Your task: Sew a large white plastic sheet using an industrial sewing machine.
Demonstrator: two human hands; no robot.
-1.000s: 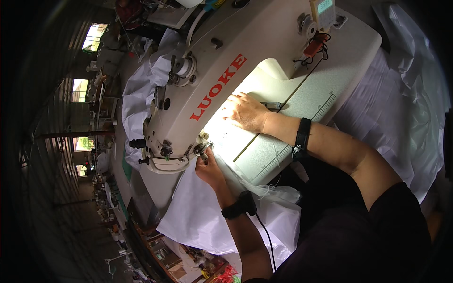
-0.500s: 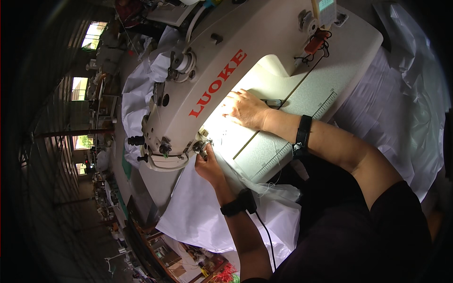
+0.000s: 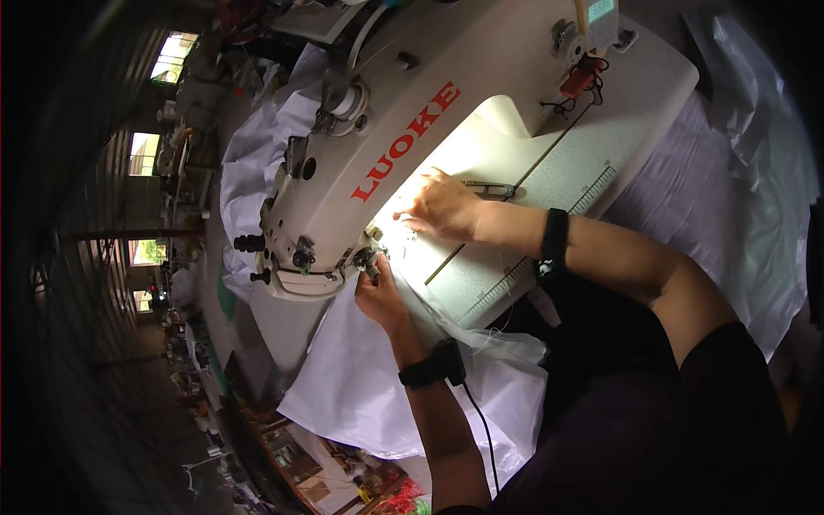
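Note:
A white sewing machine (image 3: 378, 129) stands tilted across the view, its lamp lighting the bed (image 3: 481, 266) brightly. Close to the needle end, my left hand (image 3: 379, 296) has thumb and finger closed beside the presser foot parts (image 3: 367, 258); what they grip is hidden. Under the machine's arm, my right hand (image 3: 439, 206) is pinched just behind the needle area, and glare hides anything between its fingertips. White fabric (image 3: 369, 386) hangs from the bed below my left hand. Loose thread (image 3: 498, 330) trails over the bed's near edge.
A dark metal tool (image 3: 491, 189), perhaps snips, lies on the bed beyond my right wrist. More white fabric (image 3: 270, 129) is bunched behind the machine, and a pale sheet (image 3: 730, 215) spreads at right. A black cable (image 3: 485, 425) runs from my left wristband.
My right hand's fingers have drawn together and come slightly nearer the needle. My left hand stays by the presser foot. The view has shifted a little.

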